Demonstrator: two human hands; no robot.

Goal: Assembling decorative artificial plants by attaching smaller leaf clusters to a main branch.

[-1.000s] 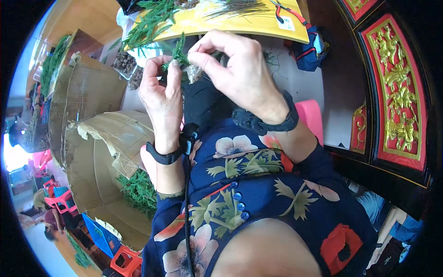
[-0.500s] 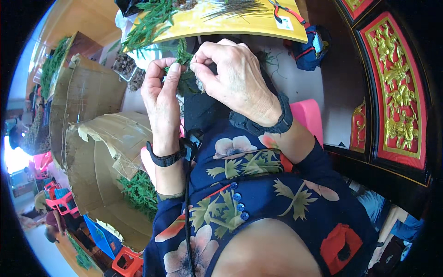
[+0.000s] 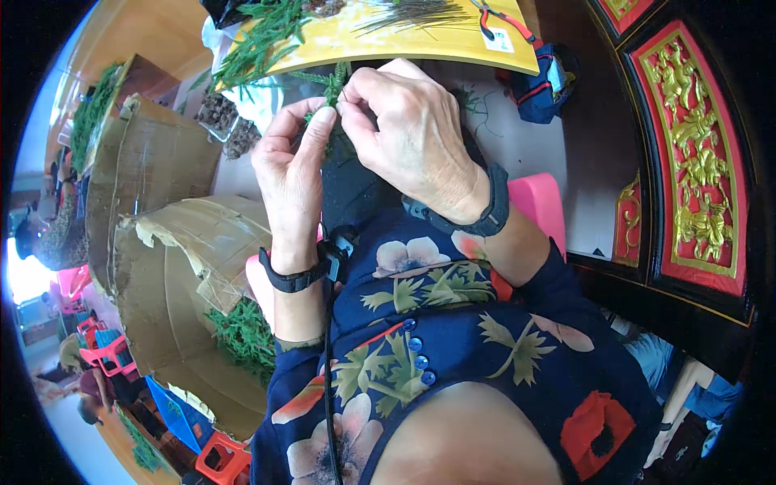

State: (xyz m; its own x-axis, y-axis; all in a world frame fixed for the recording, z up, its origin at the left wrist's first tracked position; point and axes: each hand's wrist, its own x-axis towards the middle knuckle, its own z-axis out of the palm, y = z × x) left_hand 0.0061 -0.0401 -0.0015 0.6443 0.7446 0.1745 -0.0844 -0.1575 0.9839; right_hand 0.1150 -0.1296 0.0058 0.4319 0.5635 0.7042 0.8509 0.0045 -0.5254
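Note:
My left hand [image 3: 293, 174] and my right hand [image 3: 408, 137] meet in front of my chest, both pinching a small green artificial sprig [image 3: 331, 87]. Its needle-like tips stick up between the fingertips; the rest of it is hidden by my fingers. Each wrist carries a black band. Just beyond the hands lies a yellow board [image 3: 404, 40] with more green sprigs [image 3: 263, 36] and a bundle of thin dark wires [image 3: 412, 14] on it.
Red-handled pliers [image 3: 505, 20] lie on the board's right end. Open cardboard boxes [image 3: 174, 267] holding green sprigs stand at my left. A pink stool [image 3: 537, 206] is under my right arm. A dark blue bag [image 3: 546, 85] and red-and-gold carved panels [image 3: 691, 170] are to the right.
Both hands have stayed together on the sprig. The fingers have shifted slightly along it, and the right hand now covers more of it.

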